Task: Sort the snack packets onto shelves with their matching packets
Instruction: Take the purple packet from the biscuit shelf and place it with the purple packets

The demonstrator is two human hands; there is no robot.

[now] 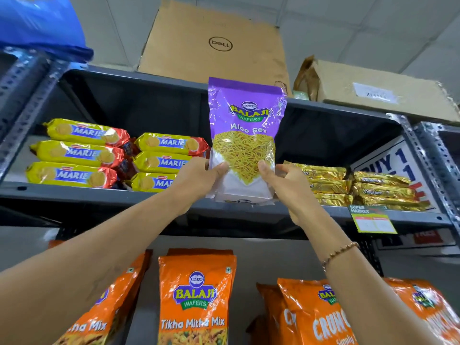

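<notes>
A purple Aloo Sev packet [245, 120] stands upright at the front edge of the upper grey shelf [74, 192], between the biscuit stacks. My left hand [199, 181] grips its lower left corner, thumb on the front. My right hand [288, 185] grips its lower right corner the same way. Yellow Marie biscuit packs [74, 153] lie stacked to the left on that shelf, and gold Krackjack packs [380, 190] lie stacked to the right. On the shelf below stand orange Tikha Mitha Mix packets [196, 300] and orange Crunchy packets [313, 317].
Cardboard boxes [216, 43] sit on the top shelf, with a blue plastic bag [42, 23] at the upper left. A green price tag [371, 220] hangs from the shelf edge on the right. Perforated metal uprights [433, 165] frame the rack on both sides.
</notes>
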